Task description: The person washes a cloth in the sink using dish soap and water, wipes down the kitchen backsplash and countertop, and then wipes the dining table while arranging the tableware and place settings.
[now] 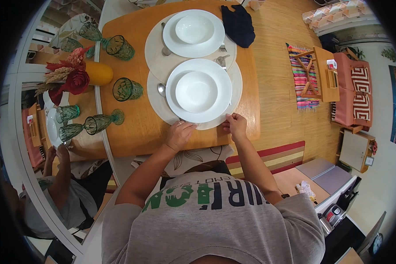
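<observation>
My left hand (180,133) rests at the near edge of the closer round placemat (157,108), its fingers bent together against that edge. On the other side, my right hand (236,125) pinches at the same edge. Whether either hand also touches a cutlery handle, I cannot tell. On this placemat lies a white plate (198,118) with a white bowl (196,92) in it. A spoon (162,89) and a fork (223,63) stick out partly from under the plate. Beyond it, a second plate (169,37) and bowl (195,30) sit on another placemat (154,55).
Green glass goblets (120,47) and a tumbler (127,89) stand on the left of the wooden table (134,136). A yellow vase (99,73) with red flowers is beside the mirror (20,154). Dark cloth (238,26) lies at the far right corner.
</observation>
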Demonstrator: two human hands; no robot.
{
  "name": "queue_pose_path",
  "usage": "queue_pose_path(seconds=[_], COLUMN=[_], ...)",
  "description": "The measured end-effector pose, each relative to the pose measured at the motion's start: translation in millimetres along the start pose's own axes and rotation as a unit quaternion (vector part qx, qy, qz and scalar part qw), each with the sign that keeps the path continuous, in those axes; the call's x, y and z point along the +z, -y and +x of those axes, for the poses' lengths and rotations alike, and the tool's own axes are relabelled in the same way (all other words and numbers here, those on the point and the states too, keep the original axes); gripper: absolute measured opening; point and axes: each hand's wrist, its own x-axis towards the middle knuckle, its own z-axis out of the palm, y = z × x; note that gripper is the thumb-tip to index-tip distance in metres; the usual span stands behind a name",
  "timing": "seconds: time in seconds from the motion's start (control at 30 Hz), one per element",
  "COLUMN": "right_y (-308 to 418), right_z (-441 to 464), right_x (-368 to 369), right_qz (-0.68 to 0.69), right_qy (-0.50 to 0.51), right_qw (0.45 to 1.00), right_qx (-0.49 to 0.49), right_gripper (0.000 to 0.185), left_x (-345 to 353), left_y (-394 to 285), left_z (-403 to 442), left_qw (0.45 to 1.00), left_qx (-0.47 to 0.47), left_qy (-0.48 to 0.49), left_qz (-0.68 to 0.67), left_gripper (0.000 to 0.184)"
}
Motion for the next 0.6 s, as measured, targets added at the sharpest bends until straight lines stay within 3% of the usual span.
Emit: queue_pose_path(seconds=[0.37, 0.6], right_y=[-20.9, -26.2], right_z=[-13.7, -15.3], right_x=[-3.3, -6.6], right_qz=[-0.060, -0.052], right_qy=[0.022, 0.048], right_qw=[0.996, 0.996], right_qx=[-0.064, -0.059], right_gripper=[0.012, 0.009], left_x=[-13.3, -15.5], left_y=[-13.1, -17.6], left_z=[-10.8, -16.2], left_qw=[0.999, 0.994], left_qx=[-0.015, -0.016], left_qy=[0.031, 0.088], left_qz=[-0.006, -0.057], left_gripper=[0.017, 0.031])
